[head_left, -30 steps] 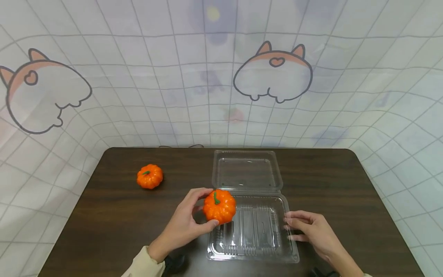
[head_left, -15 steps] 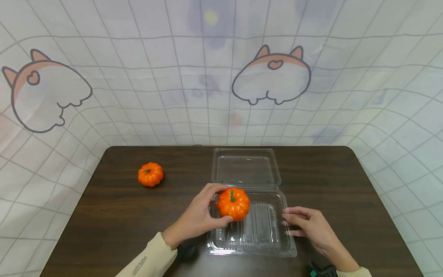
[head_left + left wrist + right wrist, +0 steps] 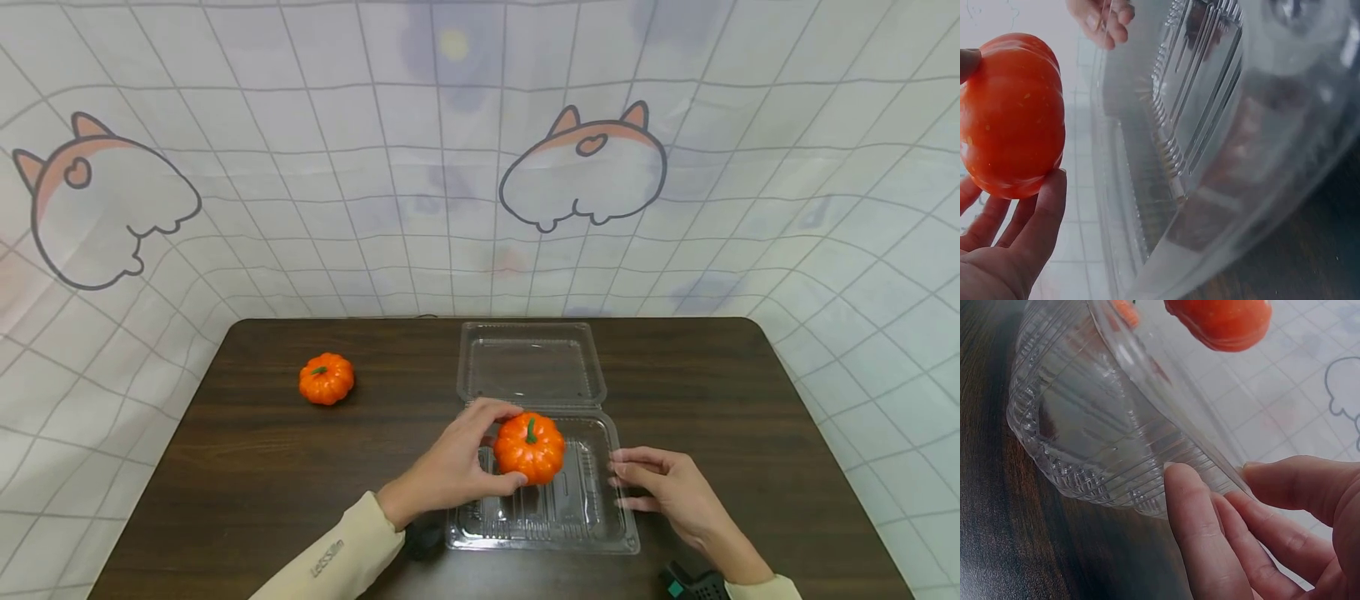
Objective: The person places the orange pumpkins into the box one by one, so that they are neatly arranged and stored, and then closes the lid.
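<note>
Left hand (image 3: 453, 472) is gripping a pumpkin (image 3: 530, 450) above the box (image 3: 581, 512). Right hand (image 3: 678, 496) is pinching the box's right rim, likely steadying it.

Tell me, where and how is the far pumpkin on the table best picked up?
I'd take the far pumpkin across its opposite bulging sides, coming down from above on the person's side. It is squat and round, and nothing covers its top. The green stem looks too small to hold. The left grip holds the other pumpkin by its sides.
</note>
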`<move>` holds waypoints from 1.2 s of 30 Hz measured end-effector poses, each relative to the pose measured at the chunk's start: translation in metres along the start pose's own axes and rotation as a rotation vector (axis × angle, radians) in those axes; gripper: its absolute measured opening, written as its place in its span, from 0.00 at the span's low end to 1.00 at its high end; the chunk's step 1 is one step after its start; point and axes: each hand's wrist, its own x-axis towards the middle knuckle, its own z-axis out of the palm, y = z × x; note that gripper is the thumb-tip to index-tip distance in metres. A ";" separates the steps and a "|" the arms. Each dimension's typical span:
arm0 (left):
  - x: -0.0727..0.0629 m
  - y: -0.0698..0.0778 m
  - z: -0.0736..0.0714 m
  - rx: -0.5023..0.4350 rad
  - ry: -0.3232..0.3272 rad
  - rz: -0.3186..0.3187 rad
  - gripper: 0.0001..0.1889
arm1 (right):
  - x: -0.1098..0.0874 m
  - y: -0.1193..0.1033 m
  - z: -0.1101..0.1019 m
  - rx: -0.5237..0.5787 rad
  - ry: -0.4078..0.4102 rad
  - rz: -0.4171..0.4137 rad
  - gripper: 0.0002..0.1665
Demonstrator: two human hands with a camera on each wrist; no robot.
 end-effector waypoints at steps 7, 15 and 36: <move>0.007 0.000 0.008 0.025 -0.039 0.005 0.37 | 0.001 0.001 0.000 0.011 0.010 0.007 0.32; 0.013 0.005 0.014 0.068 -0.079 -0.005 0.38 | 0.001 0.002 0.001 0.008 0.012 0.008 0.31; 0.022 0.008 0.022 0.122 -0.124 0.035 0.37 | 0.001 0.003 0.004 0.002 0.030 0.015 0.32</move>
